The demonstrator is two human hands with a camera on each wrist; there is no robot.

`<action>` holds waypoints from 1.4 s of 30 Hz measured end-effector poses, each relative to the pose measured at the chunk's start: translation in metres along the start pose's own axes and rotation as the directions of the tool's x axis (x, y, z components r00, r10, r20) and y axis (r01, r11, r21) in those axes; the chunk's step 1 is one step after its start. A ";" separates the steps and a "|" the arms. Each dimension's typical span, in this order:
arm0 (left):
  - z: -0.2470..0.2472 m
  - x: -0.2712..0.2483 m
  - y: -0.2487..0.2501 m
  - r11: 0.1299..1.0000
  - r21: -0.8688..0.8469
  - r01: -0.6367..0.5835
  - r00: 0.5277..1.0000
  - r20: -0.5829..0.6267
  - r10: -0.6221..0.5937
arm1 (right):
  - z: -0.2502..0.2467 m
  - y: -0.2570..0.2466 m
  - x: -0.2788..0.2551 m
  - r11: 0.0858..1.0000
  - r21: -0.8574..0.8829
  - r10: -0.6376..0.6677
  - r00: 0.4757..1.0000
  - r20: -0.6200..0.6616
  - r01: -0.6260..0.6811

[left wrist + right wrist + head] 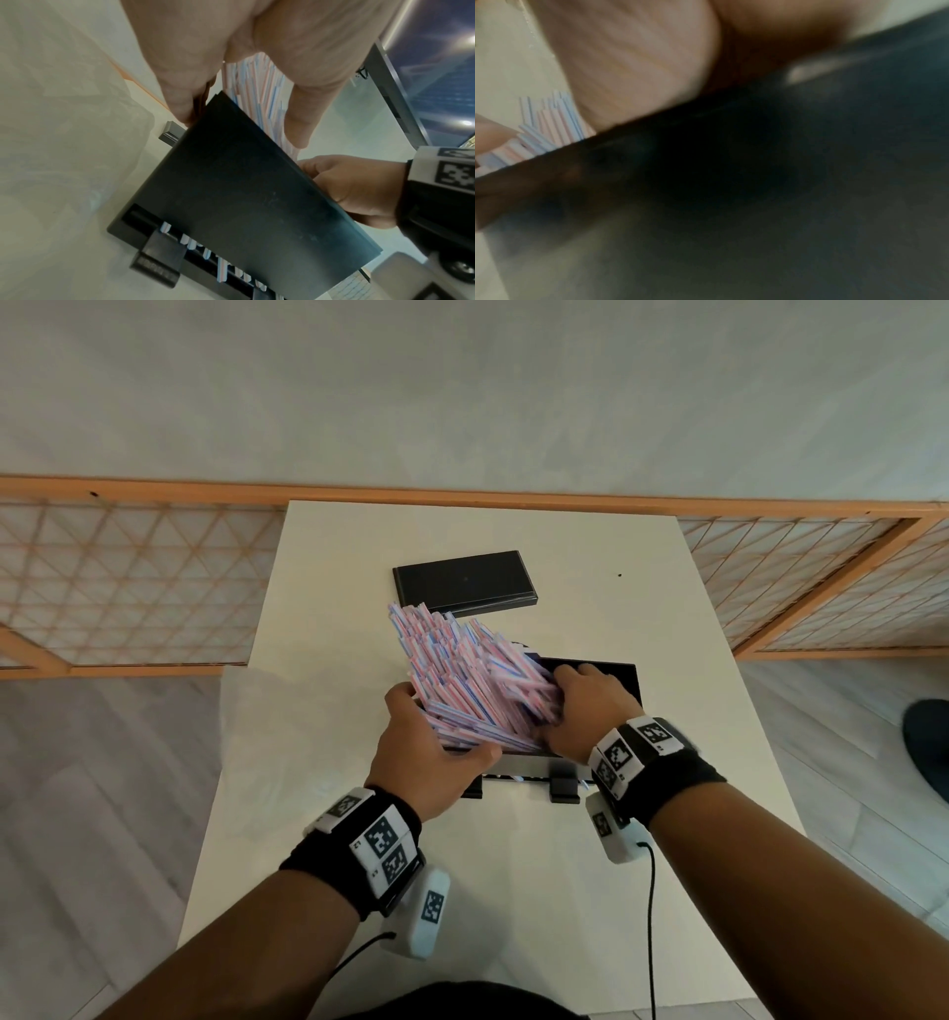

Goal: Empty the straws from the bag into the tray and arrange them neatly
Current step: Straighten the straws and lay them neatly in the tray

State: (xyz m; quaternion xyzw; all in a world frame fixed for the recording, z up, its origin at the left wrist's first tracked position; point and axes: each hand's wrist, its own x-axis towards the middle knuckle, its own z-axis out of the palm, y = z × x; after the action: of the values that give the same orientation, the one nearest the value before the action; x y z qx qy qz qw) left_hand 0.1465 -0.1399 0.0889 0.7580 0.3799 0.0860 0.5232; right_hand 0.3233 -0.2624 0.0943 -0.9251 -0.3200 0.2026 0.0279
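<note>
Head view: big fanned bundle of pink-and-blue striped straws (472, 680) sits over the black tray (611, 677) in the middle of the white surface (513, 865), far ends splayed up and away from the tray toward the flat black lid (462, 582) lying beyond it. Left hand (431, 752) is at the tray's near-left corner, thumb and fingers curled round the bundle's near end, gripping the straws. Right hand (590, 706) is over the tray's right half, fingers pushed into the side of the bundle; whether they curl round the straws or just press, cannot tell. Clear plastic bag (287, 737) lies crumpled and flat just left of the tray, hanging over the surface edge. Left wrist view adds what the head view hides: the tray's dark front wall (244, 192) seen from low down, a slot along its base with several straw ends (221, 268) poking out, and two black clips on that slot; left fingers (303, 113) reach over the tray's top edge with straws between them, right hand (347, 188) at the tray's far side. Right wrist view is mostly blur: dark tray wall (757, 192) fills it, palm above, a few straw tips (549, 125) at the left of the tray edge.
</note>
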 end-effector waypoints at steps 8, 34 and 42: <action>-0.001 0.002 -0.001 1.000 -0.009 0.000 1.000 0.017 0.001 | 0.002 -0.003 0.008 1.000 -0.007 -0.028 0.999 0.045 0.028; -0.011 0.004 -0.007 0.989 0.143 0.049 0.999 -0.016 -0.047 | -0.016 0.018 -0.004 0.993 -0.115 -0.018 0.997 0.080 0.027; -0.010 0.000 -0.011 0.974 0.223 0.040 0.998 0.037 -0.050 | 0.000 0.011 0.015 0.981 -0.192 -0.003 0.997 0.071 0.017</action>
State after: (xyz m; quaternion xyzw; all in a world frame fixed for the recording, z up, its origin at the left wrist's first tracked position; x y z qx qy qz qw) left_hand 0.1354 -0.1309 0.0842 0.8047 0.3931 0.0152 0.4447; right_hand 0.3404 -0.2623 0.0864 -0.9140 -0.3437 0.2030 -0.0721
